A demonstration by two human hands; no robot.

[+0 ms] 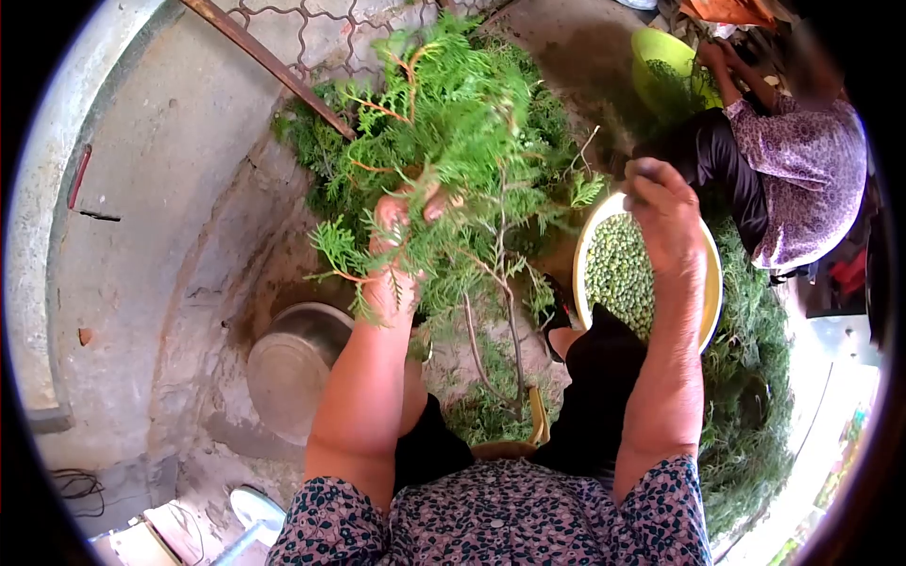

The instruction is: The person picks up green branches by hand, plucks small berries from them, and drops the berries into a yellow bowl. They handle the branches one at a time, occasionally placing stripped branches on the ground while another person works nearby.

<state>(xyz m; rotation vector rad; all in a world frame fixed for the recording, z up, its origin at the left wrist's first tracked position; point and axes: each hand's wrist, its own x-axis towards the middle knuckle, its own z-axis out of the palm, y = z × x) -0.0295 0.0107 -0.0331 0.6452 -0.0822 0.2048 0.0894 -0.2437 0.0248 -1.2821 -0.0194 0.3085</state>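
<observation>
My left hand is closed around a leafy arborvitae branch, partly hidden by its green sprays. The branch's bare brown stem runs down between my knees. My right hand is raised over the near part of a pale yellow basin, fingers curled together. Whatever those fingers hold, if anything, does not show. Small round green cones fill much of the basin, which stands beside my right leg.
A metal pot lies tilted by the wall at left. Cut greenery is heaped at right, with more behind the branch. A person sits at upper right, hands at a yellow-green tub. A rusty bar slants at upper left.
</observation>
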